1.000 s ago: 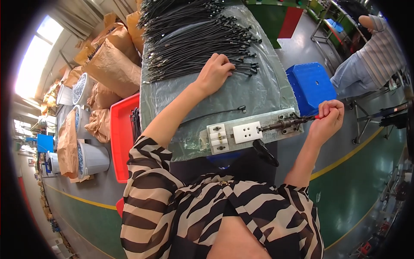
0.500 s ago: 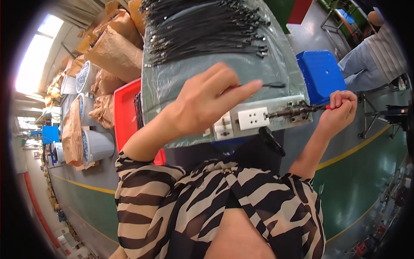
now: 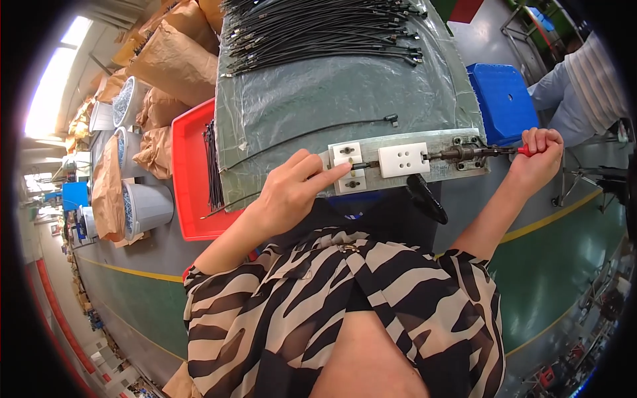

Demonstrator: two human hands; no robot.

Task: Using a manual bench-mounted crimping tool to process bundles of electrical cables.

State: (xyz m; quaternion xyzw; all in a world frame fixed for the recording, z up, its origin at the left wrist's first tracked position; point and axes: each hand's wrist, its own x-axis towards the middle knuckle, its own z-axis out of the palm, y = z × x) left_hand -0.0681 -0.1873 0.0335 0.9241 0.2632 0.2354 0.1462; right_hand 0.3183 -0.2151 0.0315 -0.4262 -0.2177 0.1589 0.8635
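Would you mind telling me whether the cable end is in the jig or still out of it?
In: the cable end lies in the jig slot, left hand pressing it.

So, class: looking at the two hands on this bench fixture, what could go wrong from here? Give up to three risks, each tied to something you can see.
1. The left hand has a fingertip right at the white block where the black cable end sits; if the right hand works the red-handled lever, that finger may be pinched.
2. The cable may be poorly seated and slip.
3. The loose cable pile could snag.
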